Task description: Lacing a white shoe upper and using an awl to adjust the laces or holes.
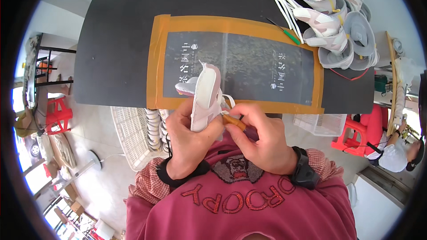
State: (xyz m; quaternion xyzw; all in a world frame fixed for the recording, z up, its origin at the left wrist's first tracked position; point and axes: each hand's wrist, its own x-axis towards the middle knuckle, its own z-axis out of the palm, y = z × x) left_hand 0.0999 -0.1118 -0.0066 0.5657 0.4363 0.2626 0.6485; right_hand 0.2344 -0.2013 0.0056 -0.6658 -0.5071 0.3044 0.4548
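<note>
My left hand [187, 135] is closed round a white and pale pink shoe upper [207, 91], held upright in front of my chest, over the table's near edge. A thin white strip [230, 100] loops out from the upper's right side. In my right hand [267, 144], thumb and fingers pinch a small hand tool with an orange handle [235, 122]. That handle points toward the upper, close to my left thumb. The tool's working tip is hidden against the upper, so whether it goes through the material I cannot tell.
A dark table [120, 31] carries a clear-covered panel edged with brown tape [158, 58]. White strips [278, 0], a green-handled tool [291, 36] and piled shoe uppers [327, 24] lie at the far right. Below stand a white basket [126, 129] and red stools [58, 114]; another person [393, 151] sits right.
</note>
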